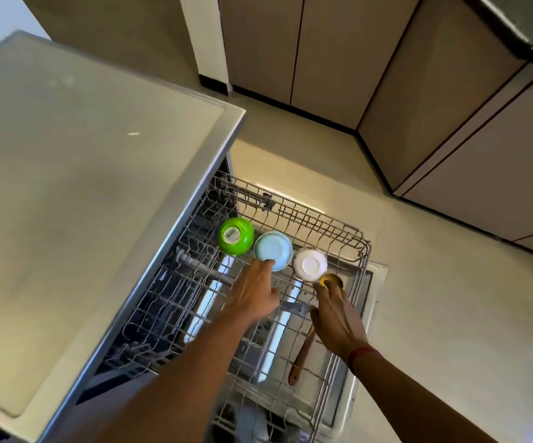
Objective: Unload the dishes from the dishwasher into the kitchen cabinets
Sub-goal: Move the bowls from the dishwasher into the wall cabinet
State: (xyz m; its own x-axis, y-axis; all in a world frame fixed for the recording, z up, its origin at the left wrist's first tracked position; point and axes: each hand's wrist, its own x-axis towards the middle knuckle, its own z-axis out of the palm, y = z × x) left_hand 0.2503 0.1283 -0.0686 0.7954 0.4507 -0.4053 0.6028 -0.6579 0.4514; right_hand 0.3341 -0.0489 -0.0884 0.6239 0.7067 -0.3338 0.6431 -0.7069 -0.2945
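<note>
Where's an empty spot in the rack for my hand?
Bare wire: the rack's near-left, between counter edge and left arm. Crowded: the far row of green bowl, blue bowl, white bowl, and the wooden spoon on the right.

A single wide-angle head view looks steeply down from close above the pulled-out rack (324, 219), within arm's reach. The surface (66, 187) fills the left, with cabinets (329, 59) beyond.

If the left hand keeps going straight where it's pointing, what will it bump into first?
The light blue bowl, lying upside down in the dishwasher rack. The left hand has its fingers pointing right at the bowl's near rim and they look nearly on it, though depth is hard to judge from above.
</note>
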